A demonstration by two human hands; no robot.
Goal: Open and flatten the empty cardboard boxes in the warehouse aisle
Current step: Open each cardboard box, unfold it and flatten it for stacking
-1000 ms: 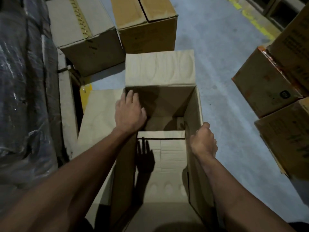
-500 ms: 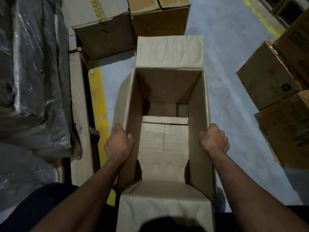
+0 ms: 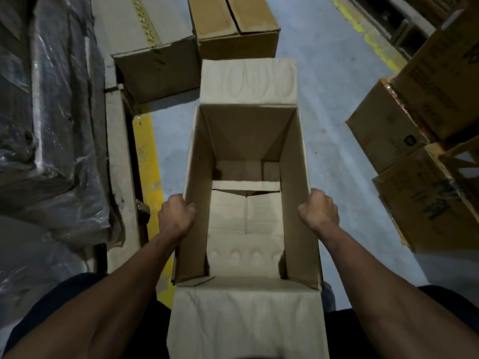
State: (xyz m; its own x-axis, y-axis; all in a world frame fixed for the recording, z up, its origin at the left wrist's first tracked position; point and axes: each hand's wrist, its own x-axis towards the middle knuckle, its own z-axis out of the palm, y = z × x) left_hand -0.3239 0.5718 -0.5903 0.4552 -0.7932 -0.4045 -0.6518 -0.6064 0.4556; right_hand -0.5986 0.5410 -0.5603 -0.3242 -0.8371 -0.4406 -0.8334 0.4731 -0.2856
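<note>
You're gripping the open box [image 3: 246,151] by both long rims, left hand [image 3: 176,216] and right hand [image 3: 320,212] curling over light, bendy cardboard.

Both forearms are bare from wrist to elbow, with no sleeve, watch, glove or ring showing on the left hand [image 3: 176,216] or the right hand [image 3: 320,212]. Dark clothing [image 3: 77,288], near black, covers the legs below.

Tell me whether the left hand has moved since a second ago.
Yes. The left hand has come back toward the person, from lying flat near the open box's far left corner to gripping the left wall's rim, level with the right hand.
</note>
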